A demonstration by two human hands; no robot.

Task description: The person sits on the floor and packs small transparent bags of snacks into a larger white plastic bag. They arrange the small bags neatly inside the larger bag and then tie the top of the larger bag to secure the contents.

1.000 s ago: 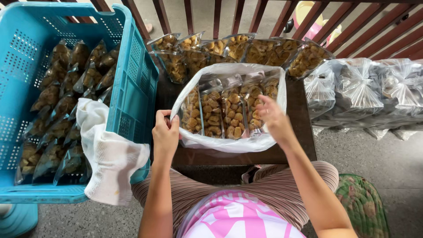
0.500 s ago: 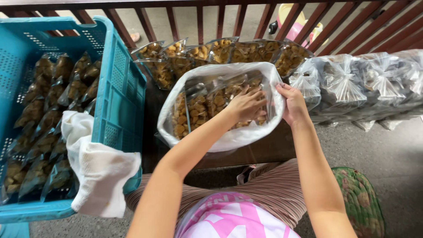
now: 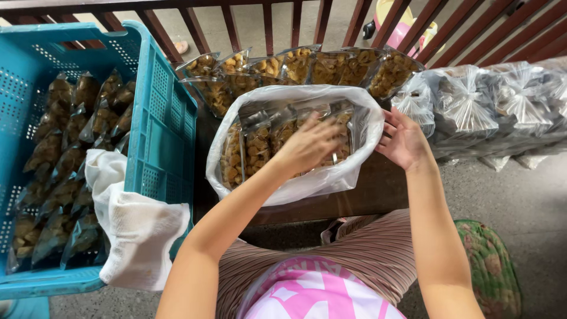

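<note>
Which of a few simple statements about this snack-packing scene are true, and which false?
1. The left hand lies on the snack packets inside the big clear bag. True.
2. The right hand holds a white cloth. False: it touches the bag's rim; the white cloth hangs over the crate's edge.
3. The blue crate is empty. False: it holds rows of dark packets.
4. More snack packets stand behind the bag. True.
</note>
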